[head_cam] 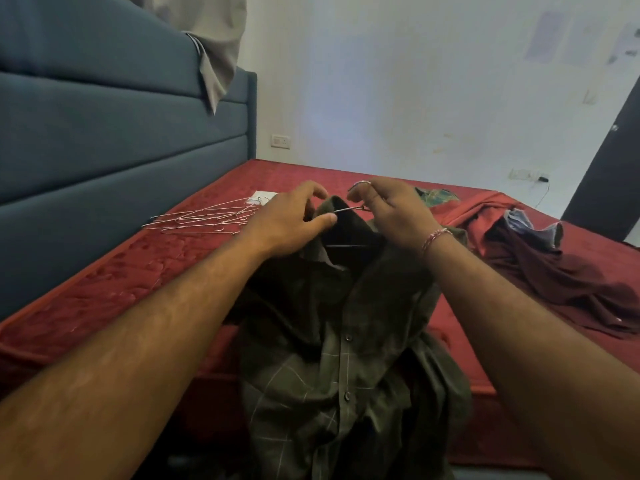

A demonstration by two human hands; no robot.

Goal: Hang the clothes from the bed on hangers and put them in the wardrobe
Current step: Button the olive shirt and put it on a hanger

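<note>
Both forearms reach forward over the bed [104, 306], hands meeting at the collar of the shirt [332, 341]. The left hand [291, 223] has its fingers [311, 190] curled and its thumb pressed to the collar, pinching the fabric. The right hand [391, 209] curls its fingers round the thin metal hook of a hanger [349, 207], which pokes out of the collar; a braided thread band sits on that wrist. The shirt is dark olive with a pale check and small dark buttons, held up and draping limp over the bed's edge. The bed cover is red and quilted. On it to the left lies a loose heap of wire hangers [207, 216]; to the right, crumpled maroon clothes [554, 271]. A padded blue headboard [104, 133] stands left.
</note>
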